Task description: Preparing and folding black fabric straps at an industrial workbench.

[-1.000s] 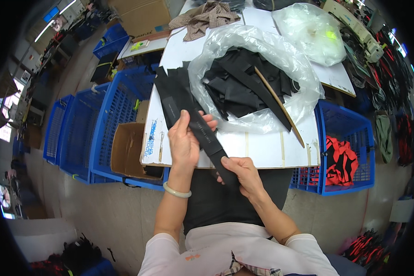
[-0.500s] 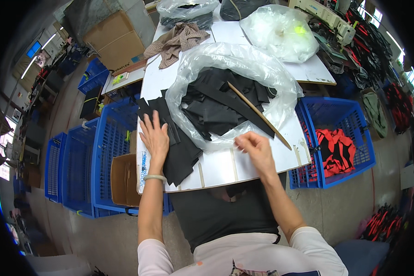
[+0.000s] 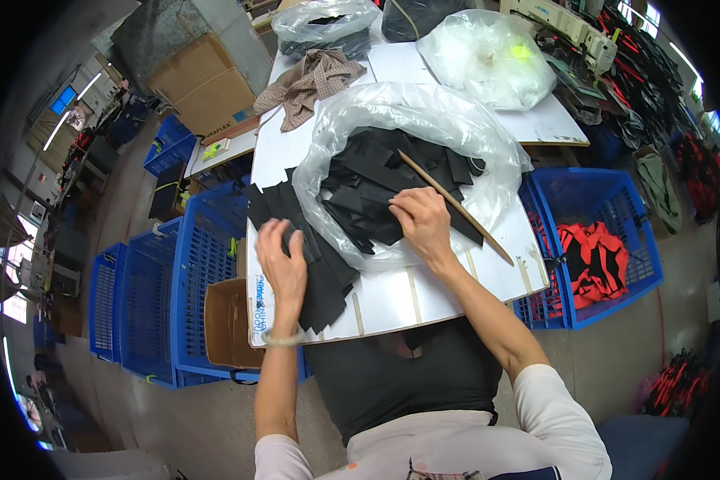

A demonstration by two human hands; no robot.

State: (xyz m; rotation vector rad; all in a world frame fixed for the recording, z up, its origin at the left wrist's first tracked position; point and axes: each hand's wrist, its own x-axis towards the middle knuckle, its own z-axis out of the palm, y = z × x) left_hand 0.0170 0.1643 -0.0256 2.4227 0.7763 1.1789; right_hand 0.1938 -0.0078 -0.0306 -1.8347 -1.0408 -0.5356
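Observation:
A clear plastic bag (image 3: 508,152) lies rolled wide on the white table, full of loose black fabric pieces (image 3: 368,172). Over its near side my right hand (image 3: 424,224) reaches in, fingers bent together with the tips at the pieces; whatever they pinch is hidden. A long wooden stick (image 3: 464,214) rests slantwise across the bag, just beyond this hand. To the left of the bag lies a fanned row of black fabric strips (image 3: 322,288). My left hand (image 3: 284,268) is at their left edge, fingers curved and apart, holding nothing visible.
Blue plastic crates (image 3: 188,272) and a cardboard box (image 3: 230,324) stand left of the table (image 3: 432,300). Another blue crate (image 3: 608,188) with red-and-black fabric (image 3: 594,264) is at the right. A checked cloth (image 3: 308,84) and a tied plastic bag (image 3: 488,64) lie farther back.
My right hand has moved forward and left, from the table's near part to the black pieces in the bag. My left hand has lifted from lying flat, its fingers now curled.

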